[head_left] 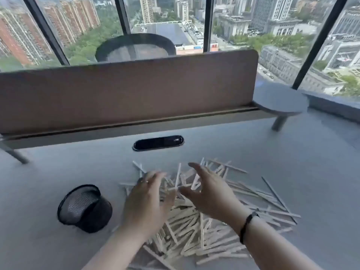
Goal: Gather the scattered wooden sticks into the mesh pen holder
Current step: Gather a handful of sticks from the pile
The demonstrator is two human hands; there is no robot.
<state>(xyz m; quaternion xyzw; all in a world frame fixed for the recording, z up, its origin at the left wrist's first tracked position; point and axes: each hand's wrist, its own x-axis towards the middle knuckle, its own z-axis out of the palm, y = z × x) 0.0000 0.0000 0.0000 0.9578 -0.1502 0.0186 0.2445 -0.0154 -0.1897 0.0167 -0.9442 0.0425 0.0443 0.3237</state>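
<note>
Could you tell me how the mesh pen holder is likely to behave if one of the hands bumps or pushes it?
The mesh pen holder lies tipped on its side, left of the wooden sticks, so its round wall would probably let it roll. It looks like thin wire mesh and seems empty, so it is likely light and would skid away easily. The left hand is nearest and could steady it.

I can read no text, label, brand or number anywhere; distant building signs are too blurred.
</note>
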